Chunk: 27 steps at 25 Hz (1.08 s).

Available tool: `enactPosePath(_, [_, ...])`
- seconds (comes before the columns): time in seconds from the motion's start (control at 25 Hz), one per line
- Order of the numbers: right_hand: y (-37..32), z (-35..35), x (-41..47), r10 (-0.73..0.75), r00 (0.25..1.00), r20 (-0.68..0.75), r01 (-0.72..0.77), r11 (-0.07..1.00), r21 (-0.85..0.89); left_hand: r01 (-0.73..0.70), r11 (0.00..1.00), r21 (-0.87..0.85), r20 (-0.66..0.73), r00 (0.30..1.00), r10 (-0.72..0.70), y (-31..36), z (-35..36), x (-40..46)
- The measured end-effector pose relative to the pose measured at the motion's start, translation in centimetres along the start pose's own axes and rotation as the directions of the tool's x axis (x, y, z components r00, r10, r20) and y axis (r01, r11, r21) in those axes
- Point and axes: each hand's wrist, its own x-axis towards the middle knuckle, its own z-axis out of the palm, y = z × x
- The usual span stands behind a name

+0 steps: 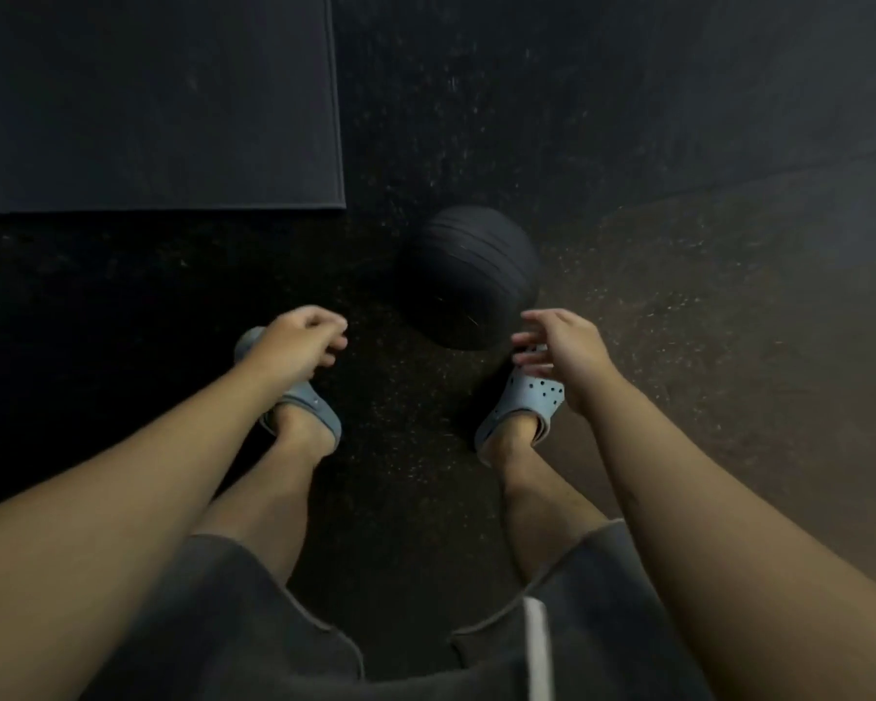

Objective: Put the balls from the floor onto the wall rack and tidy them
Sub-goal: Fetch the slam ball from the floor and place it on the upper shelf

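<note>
Ball point(469, 278) on floor point(678, 306) — beside mat point(163, 118) edge

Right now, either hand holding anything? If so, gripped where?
Nothing is held. The left hand and right hand are both empty, reaching down toward the black ball on the floor, not touching it.

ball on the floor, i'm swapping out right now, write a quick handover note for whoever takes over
Left hand: empty, fingers loosely curled, hanging above the left shoe, not touching the ball.
Right hand: empty, fingers spread, close to the near right side of the ball, no grip yet.
Ball: dark, ribbed, on the speckled floor just ahead of the right shoe; a dark mat lies further away to the left.
Done: nothing that shows here; the wall rack is out of view.
Left: take the ball with both hands, carry it to the rack, tidy.
</note>
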Motion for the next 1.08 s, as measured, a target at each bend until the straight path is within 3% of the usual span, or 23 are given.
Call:
enactPosePath(0.16, [0.5, -0.1, 10.9, 0.088, 0.992, -0.091, -0.08, 0.993, 0.09, 0.038, 0.977, -0.207, 0.014, 0.999, -0.036, 3.1, 7.7, 9.6])
enactPosePath(0.32, [0.1, 1.3, 17.7, 0.172, 0.977, 0.128, -0.208, 0.909, 0.36, 0.219, 0.794, -0.568, 0.166, 0.975, -0.15, 4.4, 11.9, 16.0])
enactPosePath(0.48, [-0.7, 2.7, 17.7, 0.156, 0.974, 0.162, -0.218, 0.836, 0.504, 0.291, 0.664, -0.689, 0.258, 0.954, -0.15, 4.9, 12.2, 17.0])
enactPosePath(0.64, [-2.9, 2.7, 10.2, 0.13, 0.978, 0.165, -0.199, 0.827, 0.526, 0.275, 0.616, -0.738, 0.267, 0.958, -0.109, 6.1, 8.1, 10.9])
enactPosePath(0.84, [-11.5, 2.8, -4.5, -0.03, 0.986, 0.165, -0.058, 0.863, 0.502, 0.146, 0.516, -0.844, 0.178, 0.984, 0.013, 9.7, -2.8, -2.4])
enactPosePath(0.96, [-19.2, 4.5, -15.6, -0.187, 0.959, 0.214, 0.063, 0.875, 0.48, -0.007, 0.41, -0.912, 0.054, 0.989, 0.137, 12.5, -12.4, -11.8])
enactPosePath(1.08, [-27.3, 7.1, -28.7, -0.383, 0.869, 0.313, 0.214, 0.861, 0.461, -0.227, 0.316, -0.921, -0.151, 0.957, 0.249, 14.7, -23.1, -23.8])
